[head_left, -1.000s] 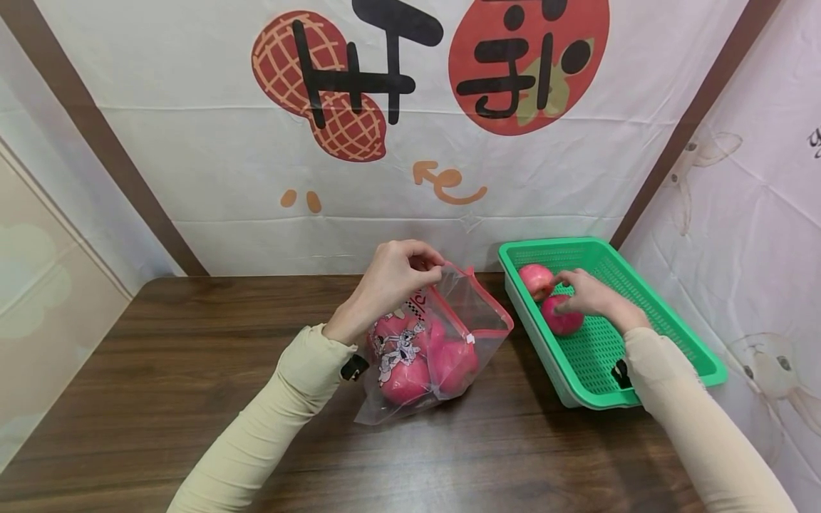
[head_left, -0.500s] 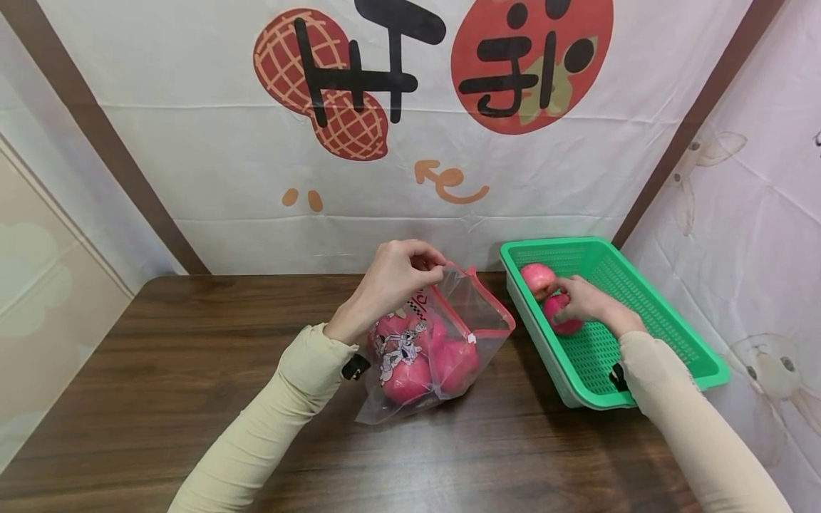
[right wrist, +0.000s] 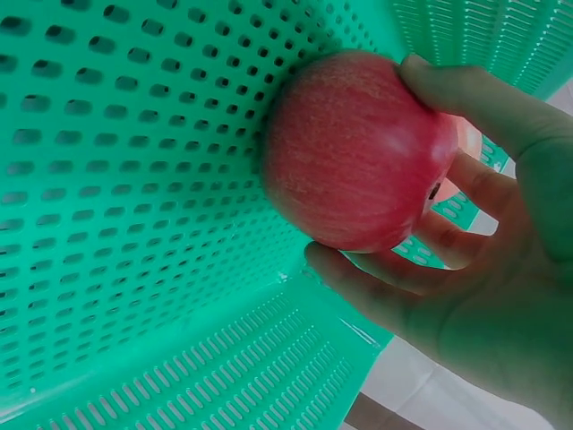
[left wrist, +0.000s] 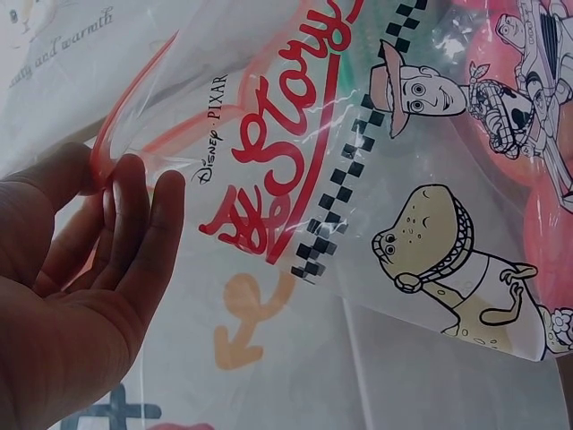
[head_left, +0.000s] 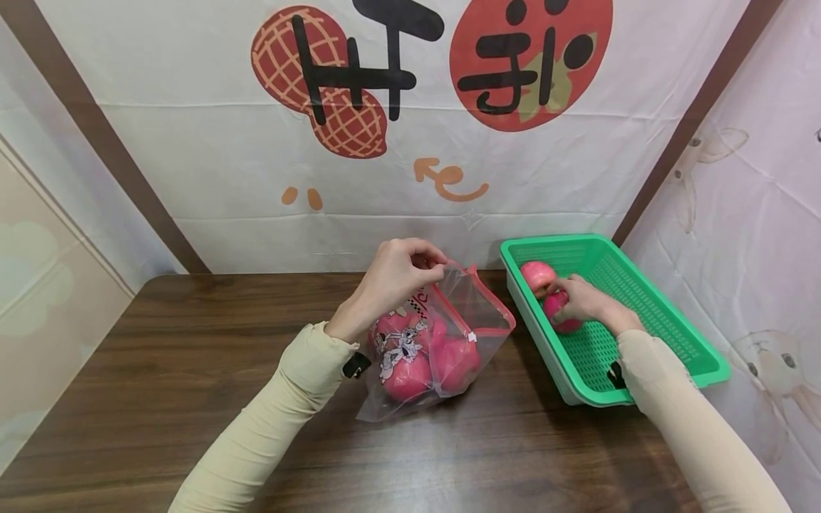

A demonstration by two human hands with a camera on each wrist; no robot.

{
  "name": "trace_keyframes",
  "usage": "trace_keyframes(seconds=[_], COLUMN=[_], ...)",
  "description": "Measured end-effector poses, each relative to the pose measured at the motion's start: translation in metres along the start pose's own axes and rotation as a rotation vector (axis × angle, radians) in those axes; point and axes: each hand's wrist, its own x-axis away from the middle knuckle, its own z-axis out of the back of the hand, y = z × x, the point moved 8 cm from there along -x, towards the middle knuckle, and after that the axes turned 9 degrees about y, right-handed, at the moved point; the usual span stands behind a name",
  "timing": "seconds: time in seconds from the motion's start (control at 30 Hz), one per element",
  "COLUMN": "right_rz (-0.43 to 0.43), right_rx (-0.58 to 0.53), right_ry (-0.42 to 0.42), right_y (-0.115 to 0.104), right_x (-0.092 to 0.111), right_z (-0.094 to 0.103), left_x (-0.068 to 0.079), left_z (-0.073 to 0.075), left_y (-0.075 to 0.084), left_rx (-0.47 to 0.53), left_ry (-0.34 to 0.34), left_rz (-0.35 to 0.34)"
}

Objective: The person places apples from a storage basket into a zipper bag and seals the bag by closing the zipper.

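Head view first: got the right hand (head_left: pixel 582 299) down in the green basket (head_left: pixel 651 306), curled round a red apple (head_left: pixel 567 326) at its fingertips, on its left side. Definitely closer to that one than to the left hand (head_left: pixel 404 271). Roundish, so no real long axis. Also see a paler apple (head_left: pixel 536 274) just behind, near the basket's back-left corner. Over to the left, see a clear bag (head_left: pixel 484 306) on the wood-grain table (head_left: pixel 192 385), with bagged apples (head_left: pixel 408 377) inside and its mouth gaping toward the basket.

Left wrist: shows thumb and fingers pinching the bag's pink edge. Glossy, see-through film, with red lettering, a checkered band and cartoon figures.

Right wrist: shows thumb over one side of the red apple, fingers round the other, only partly curled. Streaky red skin, slightly shiny, against slotted plastic. Can't tell how firmly held.
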Motion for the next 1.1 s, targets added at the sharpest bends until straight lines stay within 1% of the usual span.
trace_keyframes(seconds=[0.2, 0.27, 0.43, 0.53, 0.73, 0.9, 1.1], right_rz=[0.018, 0.033, 0.100, 0.104, 0.097, 0.125, 0.156], right_rx=[0.007, 0.007, 0.006, -0.001, -0.004, 0.012, 0.009], right_ry=[0.023, 0.038, 0.082, 0.104, 0.149, 0.191, 0.241], right_y=[-0.002, -0.004, -0.010, -0.013, -0.020, -0.032, -0.045], right_x=[0.001, 0.003, 0.009, 0.013, 0.020, 0.023, 0.027], right_z=[0.006, 0.009, 0.017, 0.023, 0.043, 0.059, 0.073], left_x=[-0.001, -0.001, 0.002, 0.004, 0.004, 0.004, 0.004], left_z=[0.001, 0.001, -0.001, -0.001, -0.001, 0.001, 0.000], left_y=[0.003, 0.003, 0.000, -0.001, 0.000, 0.001, 0.001], left_rx=[-0.005, -0.005, 0.005, 0.008, 0.012, 0.015, 0.018], left_ry=[0.001, -0.001, -0.009, -0.009, -0.004, 0.003, 0.004], left_rz=[-0.009, -0.009, 0.002, 0.010, 0.001, -0.002, 0.000])
